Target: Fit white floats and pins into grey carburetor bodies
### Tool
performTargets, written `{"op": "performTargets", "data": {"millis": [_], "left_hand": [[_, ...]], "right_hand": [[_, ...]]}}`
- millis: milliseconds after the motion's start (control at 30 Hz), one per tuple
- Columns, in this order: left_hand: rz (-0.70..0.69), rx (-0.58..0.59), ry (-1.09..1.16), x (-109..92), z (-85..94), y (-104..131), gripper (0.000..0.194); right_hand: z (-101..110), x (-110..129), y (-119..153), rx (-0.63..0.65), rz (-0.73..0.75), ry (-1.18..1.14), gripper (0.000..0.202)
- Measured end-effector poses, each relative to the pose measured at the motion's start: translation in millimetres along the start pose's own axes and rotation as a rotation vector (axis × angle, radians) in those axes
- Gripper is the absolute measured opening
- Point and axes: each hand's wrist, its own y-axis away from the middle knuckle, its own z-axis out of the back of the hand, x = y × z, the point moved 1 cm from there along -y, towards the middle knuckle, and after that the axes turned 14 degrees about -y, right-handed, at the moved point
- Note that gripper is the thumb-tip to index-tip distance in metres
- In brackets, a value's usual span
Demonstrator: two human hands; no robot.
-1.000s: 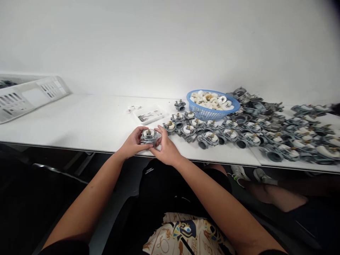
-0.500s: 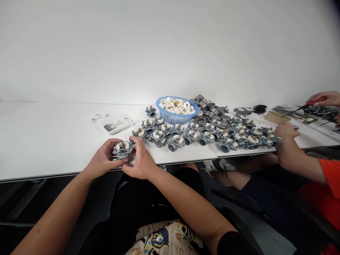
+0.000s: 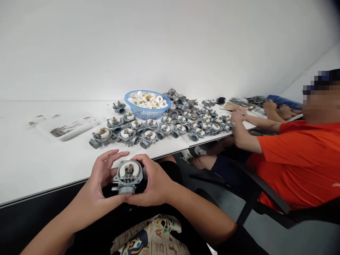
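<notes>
A grey metal carburetor (image 3: 129, 172), with a white float and a brass piece on its upper face, is held over the table's front edge. My right hand (image 3: 156, 182) wraps its right side, thumb at the bottom and fingers behind. My left hand (image 3: 99, 184) cups the left side, its thumb at the lower edge and its upper fingers raised off the body. Just beyond, more carburetors with white floats, the nearest one (image 3: 101, 136) included, stand in rows on the white table (image 3: 66, 159).
A blue basket (image 3: 148, 113) of white floats stands behind the rows. To its right lies a pile of bare carburetor bodies (image 3: 183, 102). A white tray (image 3: 77, 131) with small metal pins sits at left. A co-worker in an orange shirt (image 3: 300, 145) works at right.
The carburetor has come closer to me, off the table's front edge, and my left upper fingers have lifted from it. The view has swung right, showing more of the co-worker.
</notes>
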Motion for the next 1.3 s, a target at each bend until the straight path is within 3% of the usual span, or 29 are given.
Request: {"op": "performTargets", "data": {"millis": [167,300,367,433,533,600,667,800,967,1133,1300], "left_hand": [[-0.071,0.170,0.108,-14,-36.8,-11,0.090],[-0.070,0.285,0.192,-10,-52.1,-13,0.089],[-0.051,0.353,0.174,-1,-52.5,-15,0.084],[-0.020,0.506,0.121,13,-50.5,-15,0.078],[0.066,0.779,0.046,43,-48.2,-10,0.067],[0.143,0.876,0.038,68,-48.7,-2,0.065],[0.222,0.883,0.064,94,-50.6,6,0.067],[0.367,0.786,0.116,132,-52.1,18,0.068],[0.504,0.745,0.116,143,-49.0,12,0.080],[0.533,0.736,0.190,159,-51.9,7,0.073],[0.554,0.720,0.274,180,-53.8,10,0.075]], "right_hand": [[31,12,38,-0.157,-0.022,0.102,0.073],[62,7,66,-0.366,0.008,0.084,0.072],[81,5,74,-0.492,0.043,0.021,0.073],[103,5,80,-0.601,0.070,-0.018,0.075],[138,9,83,-0.722,0.118,0.006,0.077],[158,12,84,-0.780,0.158,0.044,0.078],[176,14,85,-0.825,0.186,0.085,0.079],[208,11,85,-0.872,0.199,0.150,0.082],[250,2,86,-0.934,0.180,0.200,0.085],[288,-11,91,-0.996,0.164,0.273,0.087],[314,-21,81,-1.096,0.201,0.206,0.111]]}}
